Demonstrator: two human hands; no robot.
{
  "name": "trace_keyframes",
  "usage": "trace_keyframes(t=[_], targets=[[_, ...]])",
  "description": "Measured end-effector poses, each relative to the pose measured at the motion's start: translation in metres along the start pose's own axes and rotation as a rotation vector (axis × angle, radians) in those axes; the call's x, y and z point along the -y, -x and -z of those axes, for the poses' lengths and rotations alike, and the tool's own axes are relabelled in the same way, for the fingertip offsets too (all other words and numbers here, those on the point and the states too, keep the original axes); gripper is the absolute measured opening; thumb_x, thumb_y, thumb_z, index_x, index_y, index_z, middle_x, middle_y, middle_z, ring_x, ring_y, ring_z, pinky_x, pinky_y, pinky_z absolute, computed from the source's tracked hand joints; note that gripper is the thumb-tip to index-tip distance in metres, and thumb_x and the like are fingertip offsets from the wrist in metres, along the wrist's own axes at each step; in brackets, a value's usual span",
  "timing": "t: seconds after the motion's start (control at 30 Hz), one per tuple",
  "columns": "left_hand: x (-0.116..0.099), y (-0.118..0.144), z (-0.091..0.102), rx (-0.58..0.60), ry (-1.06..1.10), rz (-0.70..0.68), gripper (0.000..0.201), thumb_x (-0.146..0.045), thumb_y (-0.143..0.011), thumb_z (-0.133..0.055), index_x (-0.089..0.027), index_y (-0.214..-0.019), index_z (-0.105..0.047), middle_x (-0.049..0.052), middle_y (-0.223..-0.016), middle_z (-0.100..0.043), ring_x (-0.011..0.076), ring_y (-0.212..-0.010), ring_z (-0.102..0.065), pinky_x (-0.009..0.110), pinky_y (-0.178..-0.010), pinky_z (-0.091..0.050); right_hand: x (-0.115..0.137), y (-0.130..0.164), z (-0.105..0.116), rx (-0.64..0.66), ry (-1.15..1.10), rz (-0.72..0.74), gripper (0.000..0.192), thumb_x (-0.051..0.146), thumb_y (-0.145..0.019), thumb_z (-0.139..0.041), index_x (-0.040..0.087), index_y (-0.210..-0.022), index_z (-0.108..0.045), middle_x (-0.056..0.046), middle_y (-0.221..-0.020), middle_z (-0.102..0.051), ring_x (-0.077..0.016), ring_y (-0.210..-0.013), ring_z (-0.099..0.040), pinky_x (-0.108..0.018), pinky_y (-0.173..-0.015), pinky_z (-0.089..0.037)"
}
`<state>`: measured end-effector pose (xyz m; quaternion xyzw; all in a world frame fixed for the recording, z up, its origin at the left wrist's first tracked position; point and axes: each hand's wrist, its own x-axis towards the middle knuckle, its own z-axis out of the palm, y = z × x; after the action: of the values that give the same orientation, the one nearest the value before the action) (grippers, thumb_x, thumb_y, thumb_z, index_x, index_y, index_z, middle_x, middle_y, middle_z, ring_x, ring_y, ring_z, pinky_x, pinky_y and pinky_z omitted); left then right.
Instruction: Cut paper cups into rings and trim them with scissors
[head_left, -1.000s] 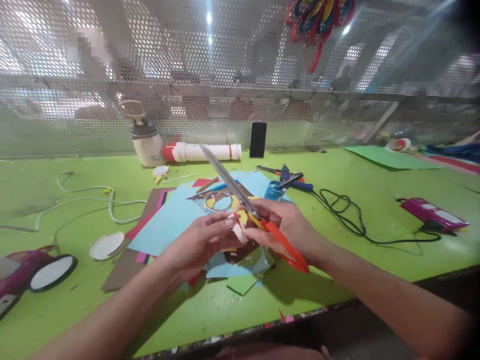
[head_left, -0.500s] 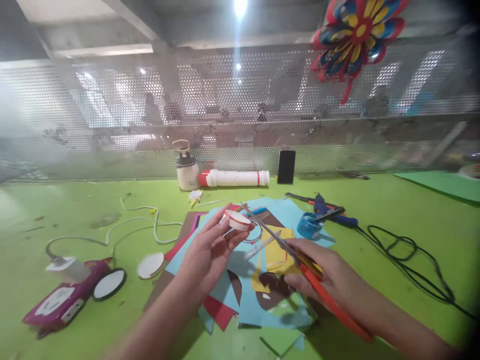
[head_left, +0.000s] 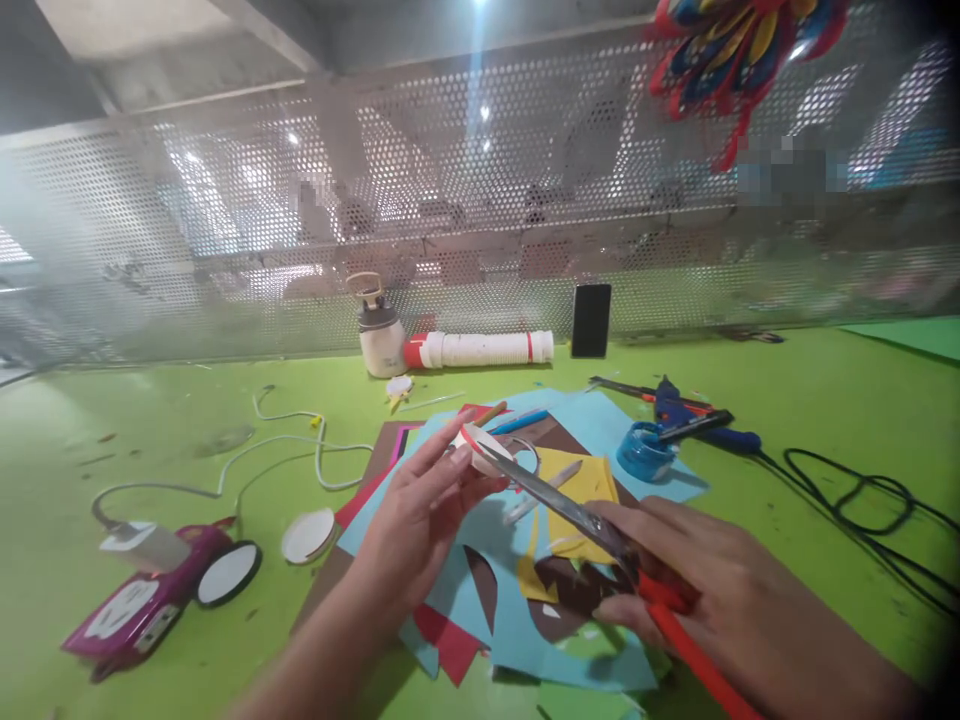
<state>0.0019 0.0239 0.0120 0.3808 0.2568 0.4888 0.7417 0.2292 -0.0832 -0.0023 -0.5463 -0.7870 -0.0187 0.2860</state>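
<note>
Over the green table, the left hand pinches a small round paper ring between thumb and fingertips, white with a red rim, held a little above the sheets. Across from it the right hand is wrapped around the orange plastic handles of a pair of scissors, whose long dull-metal blades lie together and slant up and leftward until the tip touches or nearly touches the ring. Both hands are thus full: the left closed lightly on the ring, the right gripping the scissors.

Beneath them spreads a loose pile of matte coloured paper: light blue on top, with yellow, brown, red and pink scraps, several cut into curved shapes. A thin wire hoop lies on the pile just behind the ring.

Farther right sits a blue glossy tape roll, and beside it a blue glue gun with its black cord looping away. To the left lie a white paper disc, a purple toy car with a black-rimmed white wheel, and a pale cable curling over the table. At the back, against the perforated metal screen, stand a cream bottle, a ribbed white tube with red bands lying on its side, and an upright black phone.
</note>
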Motion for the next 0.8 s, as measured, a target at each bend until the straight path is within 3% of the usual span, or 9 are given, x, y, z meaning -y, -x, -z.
trace_keyframes(t=[0.2, 0.4, 0.63, 0.8], targets=[[0.001, 0.001, -0.002, 0.053, 0.000, 0.004, 0.035, -0.017, -0.088, -0.071, -0.020, -0.122, -0.073, 0.008, -0.101, -0.080, 0.0163, -0.090, -0.072, 0.027, -0.081, -0.061, -0.001, 0.003, -0.002, -0.053, 0.033, 0.067, 0.041, 0.056, -0.098, -0.049, 0.024, -0.120, -0.060, -0.007, -0.092, -0.075, -0.0249, -0.077, -0.075, -0.041, -0.063, -0.065], [0.001, 0.002, 0.000, 0.043, -0.065, -0.025, 0.033, -0.020, -0.086, -0.074, -0.023, -0.119, -0.075, 0.006, -0.105, -0.079, 0.0157, -0.091, -0.071, 0.026, -0.079, -0.061, -0.007, 0.007, -0.006, -0.042, 0.041, 0.062, 0.039, 0.046, -0.092, -0.065, 0.025, -0.125, -0.057, -0.008, -0.099, -0.074, -0.0266, -0.082, -0.074, -0.041, -0.067, -0.064], [0.003, 0.000, -0.003, 0.006, -0.126, -0.058, 0.038, -0.025, -0.084, -0.077, -0.025, -0.122, -0.073, 0.005, -0.107, -0.078, 0.0169, -0.092, -0.071, 0.027, -0.079, -0.060, -0.009, 0.011, -0.008, -0.031, 0.049, 0.043, 0.040, 0.048, -0.094, -0.063, 0.027, -0.128, -0.055, -0.006, -0.101, -0.073, -0.0254, -0.083, -0.073, -0.038, -0.068, -0.062], [0.002, 0.001, -0.003, -0.019, -0.143, -0.066, 0.043, -0.027, -0.083, -0.078, -0.023, -0.125, -0.071, 0.006, -0.105, -0.077, 0.0193, -0.092, -0.071, 0.030, -0.078, -0.061, -0.010, 0.010, -0.009, -0.040, 0.091, 0.058, 0.040, 0.054, -0.099, -0.050, 0.028, -0.129, -0.052, -0.005, -0.097, -0.071, -0.0240, -0.082, -0.073, -0.038, -0.067, -0.062]])
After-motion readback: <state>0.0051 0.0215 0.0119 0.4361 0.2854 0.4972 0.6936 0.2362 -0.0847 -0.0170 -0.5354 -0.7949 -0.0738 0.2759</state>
